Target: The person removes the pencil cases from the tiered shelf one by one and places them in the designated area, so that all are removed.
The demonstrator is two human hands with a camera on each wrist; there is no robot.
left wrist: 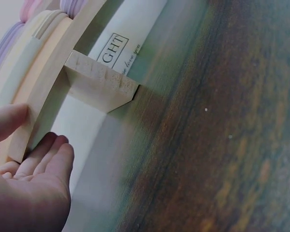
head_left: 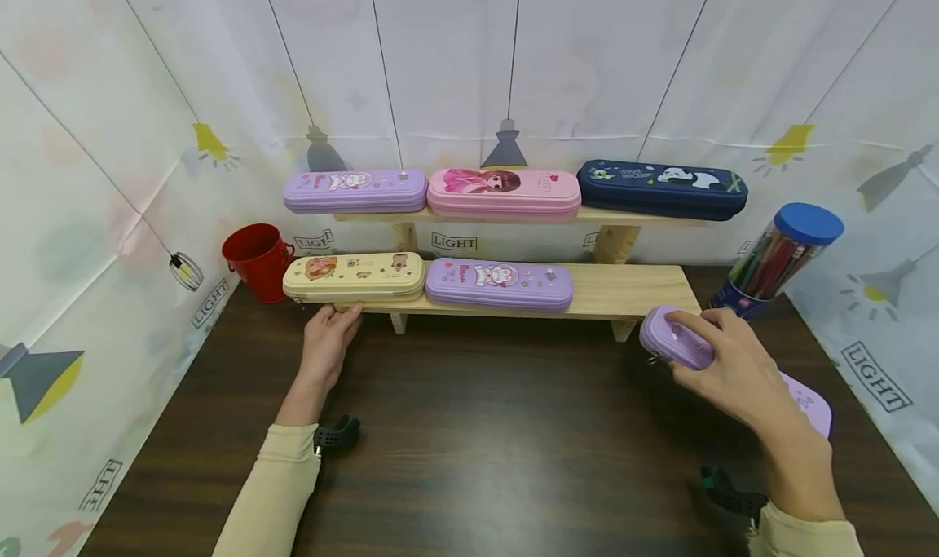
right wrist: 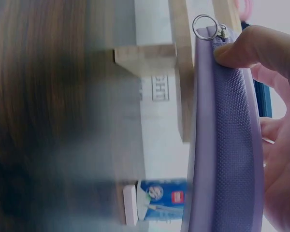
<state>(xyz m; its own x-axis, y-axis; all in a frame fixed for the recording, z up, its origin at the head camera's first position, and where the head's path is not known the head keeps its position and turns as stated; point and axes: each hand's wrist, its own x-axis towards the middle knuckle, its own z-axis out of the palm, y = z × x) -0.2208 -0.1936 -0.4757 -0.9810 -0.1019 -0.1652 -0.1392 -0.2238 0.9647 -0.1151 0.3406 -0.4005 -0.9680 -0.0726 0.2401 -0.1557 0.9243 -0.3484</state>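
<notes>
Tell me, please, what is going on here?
A person's right hand grips a long purple zippered case near the right end of a two-tier, pale wooden shelf. The left hand holds the shelf's left front edge, under a rounded cream case. A second purple case lies beside it; a third purple case, a long pink case and a long navy case line the upper tier.

The right hand (head_left: 737,369) hides the middle of the purple pencil case (head_left: 676,341) under its palm; in the right wrist view the case's far end is cut off by the bottom edge. Small print on the jar (right wrist: 166,198) beyond that hand is too blurred to read. Above the left hand (head_left: 328,345), the cream case (left wrist: 26,63) is partly hidden behind the shelf edge (left wrist: 41,92) in the left wrist view.
</notes>
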